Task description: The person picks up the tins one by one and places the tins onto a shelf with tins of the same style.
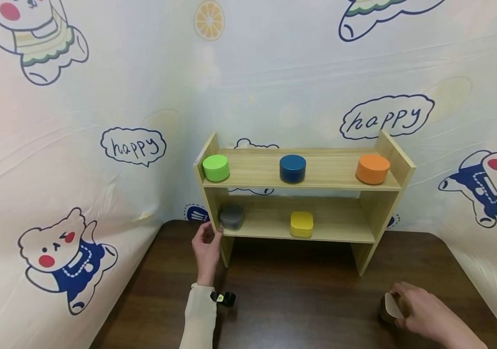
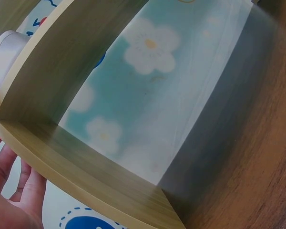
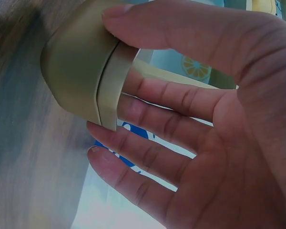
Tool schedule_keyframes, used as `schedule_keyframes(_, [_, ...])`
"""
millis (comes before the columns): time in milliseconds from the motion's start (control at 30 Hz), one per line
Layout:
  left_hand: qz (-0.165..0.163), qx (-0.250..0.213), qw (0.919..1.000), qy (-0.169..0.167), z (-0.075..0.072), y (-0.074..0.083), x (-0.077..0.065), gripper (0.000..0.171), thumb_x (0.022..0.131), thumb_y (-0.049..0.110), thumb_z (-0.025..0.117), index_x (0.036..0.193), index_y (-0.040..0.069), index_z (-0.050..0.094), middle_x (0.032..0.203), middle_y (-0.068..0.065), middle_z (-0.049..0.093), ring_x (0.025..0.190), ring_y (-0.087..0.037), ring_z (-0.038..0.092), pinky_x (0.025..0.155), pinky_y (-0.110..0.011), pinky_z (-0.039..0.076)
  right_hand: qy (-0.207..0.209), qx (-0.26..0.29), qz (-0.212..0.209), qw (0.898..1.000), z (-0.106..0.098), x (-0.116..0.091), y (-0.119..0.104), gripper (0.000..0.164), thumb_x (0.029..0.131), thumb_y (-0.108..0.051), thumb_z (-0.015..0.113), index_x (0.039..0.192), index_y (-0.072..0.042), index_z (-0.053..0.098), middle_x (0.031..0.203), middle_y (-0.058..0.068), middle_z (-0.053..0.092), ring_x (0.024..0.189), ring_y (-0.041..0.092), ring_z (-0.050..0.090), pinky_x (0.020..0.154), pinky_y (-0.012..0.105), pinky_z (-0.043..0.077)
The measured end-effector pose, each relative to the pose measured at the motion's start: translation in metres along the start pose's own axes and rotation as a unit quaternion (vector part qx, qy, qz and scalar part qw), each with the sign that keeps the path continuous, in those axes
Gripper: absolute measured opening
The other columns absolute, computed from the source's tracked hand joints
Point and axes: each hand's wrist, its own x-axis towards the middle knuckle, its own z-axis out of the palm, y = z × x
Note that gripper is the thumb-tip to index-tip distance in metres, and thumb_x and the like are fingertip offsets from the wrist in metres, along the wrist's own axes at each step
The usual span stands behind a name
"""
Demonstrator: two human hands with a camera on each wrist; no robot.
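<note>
My left hand (image 1: 207,249) grips the left side of a two-tier wooden shelf (image 1: 266,231), at the height of its lower board. In the left wrist view the thumb lies at the front edge and the fingers (image 2: 32,188) pass along the outer face of the side panel. Just inside that panel sits a grey tin (image 1: 232,216). Over the table at the front right, my right hand (image 1: 425,312) holds a gold-brown tin (image 3: 78,62) with a lid. Its thumb presses one side of the tin, with fingers on the other.
On the upper board stand a green tin (image 1: 216,168), a blue tin (image 1: 292,168) and an orange tin (image 1: 372,169). A yellow tin (image 1: 302,224) is on the lower board. The shelf stands at the back of a dark wooden table (image 1: 301,300), before a printed cloth (image 1: 161,77).
</note>
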Motion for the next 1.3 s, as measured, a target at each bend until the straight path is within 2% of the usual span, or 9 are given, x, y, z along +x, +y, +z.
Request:
schedule_keyframes(300, [-0.001,0.001,1.0,-0.002,0.0,0.0,0.0,0.022,0.092,0.004,0.074,0.114,0.002,0.073,0.104,-0.01,0.073,0.095,-0.021,0.065,0.078,-0.018,0.053,0.003,-0.01,0.005,1.0,-0.005,0.0,-0.003,0.054,0.063,-0.02,0.094,0.109,-0.015,0.067,0.102,-0.007,0.066,0.08,0.006,0.059,0.065,0.032,0.05])
schedule_keyframes(400, [-0.005,-0.002,1.0,-0.002,-0.001,0.0,-0.001,0.022,0.092,0.004,0.073,0.114,0.002,0.073,0.104,-0.01,0.073,0.095,-0.023,0.065,0.079,-0.019,0.053,0.012,-0.013,-0.005,1.0,-0.009,0.001,-0.005,0.058,0.063,-0.02,0.094,0.114,-0.009,0.069,0.109,0.005,0.071,0.087,0.017,0.066,0.071,0.04,0.056])
schedule_keyframes(533, [-0.007,-0.002,1.0,-0.003,-0.002,-0.001,-0.002,0.022,0.093,0.004,0.073,0.115,0.002,0.073,0.107,-0.015,0.073,0.097,-0.026,0.065,0.079,-0.022,0.054,0.027,-0.018,-0.018,0.999,-0.014,0.002,-0.008,0.068,0.062,-0.023,0.095,0.121,-0.001,0.069,0.123,0.024,0.071,0.104,0.043,0.071,0.082,0.059,0.058])
schedule_keyframes(633, [-0.005,0.002,1.0,-0.007,-0.001,0.001,-0.002,0.022,0.093,0.005,0.073,0.115,0.003,0.072,0.109,-0.018,0.073,0.099,-0.028,0.065,0.08,-0.02,0.053,0.034,-0.019,-0.021,0.999,-0.019,0.002,-0.012,0.068,0.062,-0.023,0.096,0.121,-0.003,0.069,0.125,0.025,0.07,0.106,0.045,0.07,0.084,0.06,0.058])
schedule_keyframes(867, [-0.005,0.007,1.0,-0.003,0.002,0.001,0.001,0.023,0.093,0.005,0.074,0.116,0.002,0.073,0.108,-0.014,0.075,0.097,-0.022,0.065,0.08,-0.017,0.052,0.026,-0.019,-0.028,0.999,-0.031,0.006,-0.023,0.064,0.063,-0.024,0.095,0.119,-0.01,0.068,0.123,0.02,0.071,0.098,0.035,0.072,0.074,0.053,0.058])
schedule_keyframes(1033, [0.001,0.001,1.0,0.0,0.001,0.0,0.002,0.026,0.092,0.003,0.073,0.118,0.0,0.072,0.111,-0.02,0.074,0.095,-0.017,0.066,0.081,-0.019,0.052,0.027,-0.035,-0.032,0.999,-0.04,0.008,-0.032,0.06,0.065,-0.028,0.095,0.117,-0.015,0.067,0.116,0.008,0.071,0.084,0.016,0.064,0.067,0.04,0.053])
schedule_keyframes(1167, [-0.004,0.007,1.0,-0.001,0.001,0.001,0.001,0.025,0.093,0.004,0.073,0.117,0.001,0.072,0.112,-0.02,0.074,0.096,-0.018,0.066,0.083,-0.019,0.052,0.037,-0.047,-0.041,0.997,-0.047,0.008,-0.04,0.059,0.065,-0.026,0.094,0.118,-0.018,0.068,0.113,0.005,0.071,0.079,0.012,0.06,0.064,0.037,0.05])
schedule_keyframes(1300, [-0.009,0.009,0.9999,-0.003,0.0,0.002,0.001,0.023,0.093,0.005,0.073,0.115,0.003,0.073,0.11,-0.017,0.074,0.098,-0.022,0.065,0.084,-0.022,0.053,0.055,-0.061,-0.067,0.994,-0.053,0.01,-0.047,0.057,0.065,-0.022,0.092,0.118,-0.023,0.07,0.096,-0.009,0.06,0.071,0.003,0.048,0.06,0.029,0.042])
